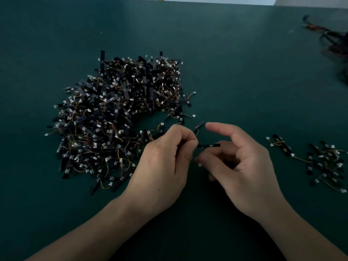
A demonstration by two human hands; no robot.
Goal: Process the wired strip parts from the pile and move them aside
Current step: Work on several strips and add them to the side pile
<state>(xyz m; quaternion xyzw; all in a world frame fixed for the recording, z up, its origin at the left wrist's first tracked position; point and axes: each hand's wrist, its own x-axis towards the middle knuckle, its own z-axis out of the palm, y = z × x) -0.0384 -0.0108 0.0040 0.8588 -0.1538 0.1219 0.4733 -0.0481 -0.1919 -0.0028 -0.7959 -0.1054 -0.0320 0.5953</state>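
Held strip (209, 145) is in the air between both hands, just in front of the pile (120, 117). Its long axis runs left-right, roughly level. Left hand (165, 157) has its fingers curled tight and pinches the strip's left end at the fingertips. Right hand (244, 162) is half open: its top finger is stretched out above the strip and the rest curl in under its right end. Can't tell if it actually grips anything. The strip is a short, flat black bar with a thin wire dropping to a small white connector (199, 164) just below, beside a right fingertip. The wire itself is barely visible in the low light. A second strip (199, 126) angles up-right behind the left fingertips — held or lying on the green table (244, 63), unclear. Finished group (323, 162) lies well to the right, cut off by the frame edge. A dark tangle (335, 38) at far right is blurred.
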